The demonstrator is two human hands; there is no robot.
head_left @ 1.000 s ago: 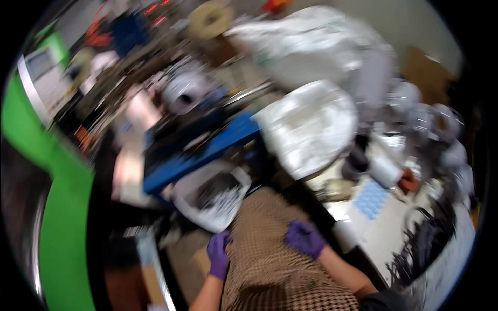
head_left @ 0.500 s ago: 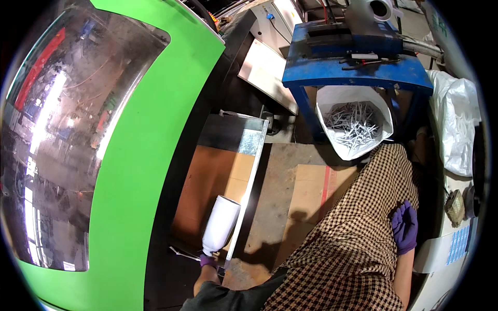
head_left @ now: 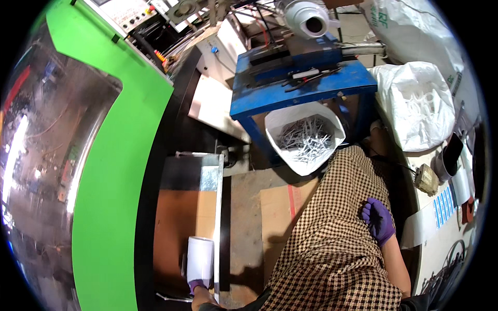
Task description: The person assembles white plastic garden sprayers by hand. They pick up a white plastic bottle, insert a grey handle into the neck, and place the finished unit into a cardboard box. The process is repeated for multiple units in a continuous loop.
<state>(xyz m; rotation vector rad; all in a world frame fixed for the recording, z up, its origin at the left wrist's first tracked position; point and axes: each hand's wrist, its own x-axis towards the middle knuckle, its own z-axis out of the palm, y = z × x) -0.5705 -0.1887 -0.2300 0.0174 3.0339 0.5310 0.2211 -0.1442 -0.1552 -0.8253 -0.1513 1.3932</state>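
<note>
Gripping white cylinder (head_left: 200, 258), left hand (head_left: 198, 286) fingers; right hand (head_left: 378, 221) fingers loosely together on checked cloth (head_left: 332, 243).

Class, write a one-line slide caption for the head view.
Seated worker's gloved left hand grips a white cylinder beside a green machine; right hand rests on the checked lap.

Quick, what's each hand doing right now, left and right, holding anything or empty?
Left hand: closed on the lower end of a white cylinder, over the metal tray.
Right hand: empty, fingers loosely curled, resting on the checked fabric.
</note>
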